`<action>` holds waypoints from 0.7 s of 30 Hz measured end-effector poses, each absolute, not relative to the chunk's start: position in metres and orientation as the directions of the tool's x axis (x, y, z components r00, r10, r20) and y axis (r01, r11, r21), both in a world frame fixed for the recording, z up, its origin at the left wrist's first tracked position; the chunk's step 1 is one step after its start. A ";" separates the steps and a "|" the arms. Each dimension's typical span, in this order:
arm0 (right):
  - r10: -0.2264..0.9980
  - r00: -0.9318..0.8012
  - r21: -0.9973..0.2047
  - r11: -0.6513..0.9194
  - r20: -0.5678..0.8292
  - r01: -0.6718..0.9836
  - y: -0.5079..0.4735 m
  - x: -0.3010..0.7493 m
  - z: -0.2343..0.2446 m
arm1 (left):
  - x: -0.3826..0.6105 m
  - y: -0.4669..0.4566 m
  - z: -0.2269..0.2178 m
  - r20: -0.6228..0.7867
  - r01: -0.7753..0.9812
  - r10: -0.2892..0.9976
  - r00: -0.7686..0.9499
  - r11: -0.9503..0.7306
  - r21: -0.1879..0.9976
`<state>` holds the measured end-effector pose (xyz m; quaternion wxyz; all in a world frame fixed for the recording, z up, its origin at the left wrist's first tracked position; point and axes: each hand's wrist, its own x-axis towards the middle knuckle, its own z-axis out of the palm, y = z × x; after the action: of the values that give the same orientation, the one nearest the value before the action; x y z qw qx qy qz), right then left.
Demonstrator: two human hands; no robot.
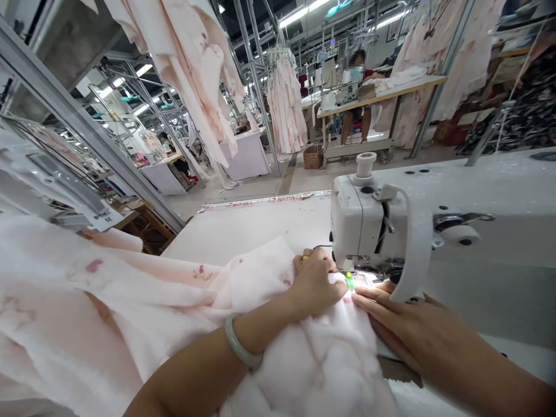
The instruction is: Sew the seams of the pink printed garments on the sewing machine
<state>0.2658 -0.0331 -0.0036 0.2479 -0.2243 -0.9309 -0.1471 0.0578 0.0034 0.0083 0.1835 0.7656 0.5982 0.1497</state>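
Observation:
My left hand [319, 277] is closed on soft pale pink fleece fabric [256, 278] printed with small figures, just left of the sewing machine's [365, 220] needle area. A ring is on one finger and a pale bangle [241, 341] on the wrist. My right hand [399, 321] lies with fingers stretched out on the cloth, right of the presser foot, its fingertips close to the left thumb. Between the hands, under the machine's light, sits a small green and yellow piece [350, 280]; its kind is unclear. The machine head partly hides the needle.
White table [252, 223] extends behind the fabric, with printed tape along its far edge. A slanted metal post [95, 124] stands at left. Pink garments [186, 63] hang overhead. Another person [358, 69] sits at a machine table across the aisle.

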 end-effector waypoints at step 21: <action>0.517 -0.686 -0.097 0.828 0.512 0.552 -0.032 0.274 -0.015 | 0.060 0.013 0.026 -0.033 0.898 0.970 0.239 -0.208 0.387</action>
<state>0.2744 -0.0321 -0.0145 0.2687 -0.2913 -0.9175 -0.0324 0.0596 0.0129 0.0255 0.1655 0.7696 0.6070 0.1090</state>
